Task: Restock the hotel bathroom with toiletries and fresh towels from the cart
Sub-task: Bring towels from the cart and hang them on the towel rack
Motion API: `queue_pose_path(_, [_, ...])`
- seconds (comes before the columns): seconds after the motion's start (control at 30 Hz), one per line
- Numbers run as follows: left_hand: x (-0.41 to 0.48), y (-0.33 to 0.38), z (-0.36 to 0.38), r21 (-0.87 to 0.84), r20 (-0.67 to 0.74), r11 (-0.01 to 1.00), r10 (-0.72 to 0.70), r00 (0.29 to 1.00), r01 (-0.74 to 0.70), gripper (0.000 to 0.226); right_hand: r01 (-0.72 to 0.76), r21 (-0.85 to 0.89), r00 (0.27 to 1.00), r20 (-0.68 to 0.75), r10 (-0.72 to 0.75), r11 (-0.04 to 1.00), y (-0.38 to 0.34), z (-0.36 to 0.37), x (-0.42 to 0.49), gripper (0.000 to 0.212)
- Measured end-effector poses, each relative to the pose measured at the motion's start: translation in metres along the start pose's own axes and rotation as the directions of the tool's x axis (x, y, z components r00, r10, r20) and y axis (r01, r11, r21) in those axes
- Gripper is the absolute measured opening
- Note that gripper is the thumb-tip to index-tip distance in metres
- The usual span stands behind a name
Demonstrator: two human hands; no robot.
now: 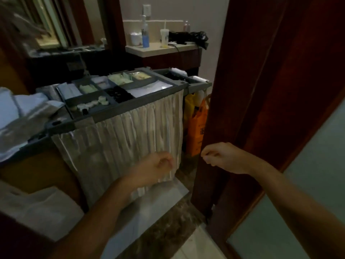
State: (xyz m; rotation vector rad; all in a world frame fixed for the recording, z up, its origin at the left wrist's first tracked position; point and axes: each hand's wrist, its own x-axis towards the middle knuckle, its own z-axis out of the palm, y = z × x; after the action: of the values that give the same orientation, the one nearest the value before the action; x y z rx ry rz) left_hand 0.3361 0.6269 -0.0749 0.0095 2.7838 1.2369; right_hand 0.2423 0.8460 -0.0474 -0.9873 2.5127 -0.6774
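Both hands, left hand [158, 166] and right hand [222, 157], are hovering loosely curled and empty by the cart [119, 107]'s curtain [130, 135], reaching for soft, light towels probably.

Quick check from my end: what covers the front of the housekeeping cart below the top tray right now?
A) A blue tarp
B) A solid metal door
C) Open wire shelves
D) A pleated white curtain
D: a pleated white curtain hangs from the grey tray rim down the cart's front, with the left hand right in front of its lower part.
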Motion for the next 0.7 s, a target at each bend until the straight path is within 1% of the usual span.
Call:
queue_pose_path(0.07, [0.020,-0.007,-0.015,0.010,-0.014,1.000,-0.022,1.000,0.022,0.018,0.052,0.033,0.999,0.010,-0.052,0.998,0.010,-0.011,0.033,0.013])
queue_pose_path(0.17, [0.038,-0.023,-0.040,0.087,-0.065,0.995,-0.040,0.997,0.045,0.019,0.115,0.031,0.992,0.043,-0.116,0.993,0.017,-0.015,0.084,0.012])
queue_pose_path(0.27, [0.050,-0.043,-0.071,0.095,-0.147,0.989,-0.100,0.984,0.115,0.023,0.175,0.031,0.981,0.083,-0.177,0.984,0.011,-0.014,0.141,0.017])
queue_pose_path(0.37, [0.057,-0.072,-0.101,0.050,-0.235,0.982,-0.167,0.958,0.183,0.019,0.242,0.020,0.966,0.094,-0.243,0.970,-0.008,-0.010,0.195,0.020])
queue_pose_path(0.5, [0.064,-0.113,-0.143,0.032,-0.328,0.963,-0.242,0.913,0.267,0.023,0.304,0.006,0.946,0.119,-0.302,0.953,-0.040,0.003,0.267,0.022])
queue_pose_path(0.7, [0.076,-0.174,-0.223,-0.037,-0.446,0.932,-0.339,0.828,0.361,0.018,0.381,-0.020,0.913,0.168,-0.373,0.924,-0.109,0.018,0.365,0.019])
